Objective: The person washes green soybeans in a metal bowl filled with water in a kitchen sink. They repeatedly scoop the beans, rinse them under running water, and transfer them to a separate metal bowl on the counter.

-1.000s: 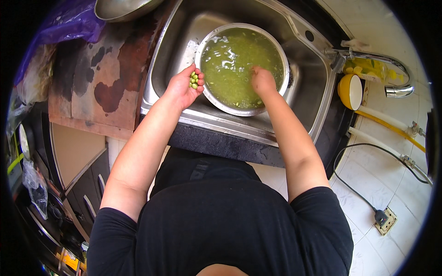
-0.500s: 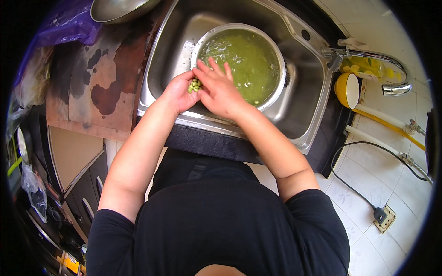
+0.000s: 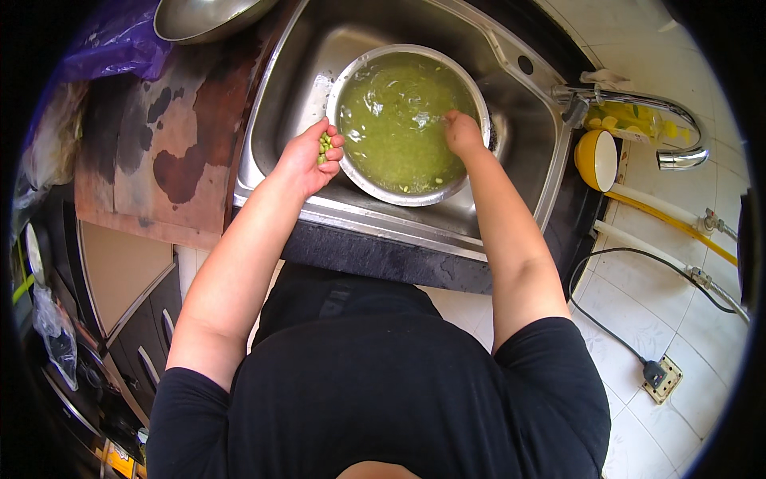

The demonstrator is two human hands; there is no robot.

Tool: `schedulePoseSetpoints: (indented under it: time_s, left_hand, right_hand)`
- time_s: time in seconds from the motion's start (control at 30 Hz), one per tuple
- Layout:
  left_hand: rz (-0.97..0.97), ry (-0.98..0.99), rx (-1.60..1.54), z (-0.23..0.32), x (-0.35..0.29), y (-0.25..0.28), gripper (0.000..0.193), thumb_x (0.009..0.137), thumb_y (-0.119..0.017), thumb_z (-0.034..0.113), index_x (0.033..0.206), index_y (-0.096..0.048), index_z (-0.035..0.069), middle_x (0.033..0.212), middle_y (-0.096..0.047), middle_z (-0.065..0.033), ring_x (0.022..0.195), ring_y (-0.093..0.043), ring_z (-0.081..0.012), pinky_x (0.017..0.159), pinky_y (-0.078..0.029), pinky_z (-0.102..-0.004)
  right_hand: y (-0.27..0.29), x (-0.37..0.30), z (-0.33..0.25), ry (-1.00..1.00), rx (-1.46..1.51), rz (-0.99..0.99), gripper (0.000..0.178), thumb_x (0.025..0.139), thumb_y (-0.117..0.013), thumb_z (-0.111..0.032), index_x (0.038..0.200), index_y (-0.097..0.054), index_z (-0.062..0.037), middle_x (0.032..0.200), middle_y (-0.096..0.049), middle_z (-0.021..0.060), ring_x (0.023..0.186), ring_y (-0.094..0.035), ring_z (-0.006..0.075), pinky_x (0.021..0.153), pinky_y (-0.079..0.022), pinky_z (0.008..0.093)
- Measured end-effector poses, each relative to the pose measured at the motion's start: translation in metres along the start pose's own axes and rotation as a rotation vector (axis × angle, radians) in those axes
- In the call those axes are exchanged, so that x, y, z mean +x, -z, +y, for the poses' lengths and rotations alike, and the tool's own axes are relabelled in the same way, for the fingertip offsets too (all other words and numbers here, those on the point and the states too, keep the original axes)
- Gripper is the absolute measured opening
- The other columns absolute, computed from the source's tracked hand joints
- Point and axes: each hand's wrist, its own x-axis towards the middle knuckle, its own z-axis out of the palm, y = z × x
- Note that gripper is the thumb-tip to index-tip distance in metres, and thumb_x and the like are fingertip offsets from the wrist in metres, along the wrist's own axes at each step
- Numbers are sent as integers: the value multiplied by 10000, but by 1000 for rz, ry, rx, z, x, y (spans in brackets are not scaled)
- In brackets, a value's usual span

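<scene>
My left hand [image 3: 313, 156] is curled around a small heap of green shelled beans [image 3: 324, 147], just off the left side of a round metal basin [image 3: 333, 97]. Cloudy green water [image 3: 399, 132] fills that basin. A few pale bits float on it, and beans lie dimly below the surface. At the right side of the basin, my right hand [image 3: 465, 136] reaches over the rim and dips into the water. Its fingers are mostly hidden there, so whether they hold anything does not show.
The basin stands in a steel sink [image 3: 307, 104] with a chrome faucet [image 3: 682, 156] at its right. Near the faucet sits a yellow cup [image 3: 588, 158]. A stained brown board [image 3: 128, 188], a metal pan [image 3: 199, 32] and a purple bag [image 3: 120, 48] are at the left.
My hands have parted. The right hand has left the beans and moved right into the basin's water; the left hand has closed its fingers around the beans.
</scene>
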Motion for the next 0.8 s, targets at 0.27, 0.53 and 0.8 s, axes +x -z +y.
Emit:
schedulePoseSetpoints:
  time_s: [0.27, 0.53, 0.8]
  left_hand:
    - [-7, -24, 33, 0, 0, 2, 217, 912, -389, 270, 783, -427, 100, 661, -455, -22, 490, -373, -82, 363, -249, -175]
    - [-24, -3, 60, -1, 1, 1, 217, 905, -412, 268, 789, -456, 90, 664, -471, -14, 502, -402, -83, 389, -290, -183]
    - [-102, -95, 286, -5, -11, -8, 194, 858, -515, 217, 956, -570, 59, 770, -555, 5, 625, -492, -65, 489, -363, -158]
  right_hand:
    - [20, -21, -42, -179, 230, -93, 216, 857, -506, -216, 941, -603, -42, 671, -601, 97, 545, -556, 172, 548, -432, 295]
    - [12, -20, -47, -32, 623, 62, 317, 859, -502, -324, 909, -645, -45, 670, -587, 28, 621, -515, 115, 584, -403, 255]
    - [39, -46, -113, -190, 1656, -723, 498, 921, -313, -396, 1177, -438, 13, 825, -564, 79, 789, -556, 185, 615, -435, 256]
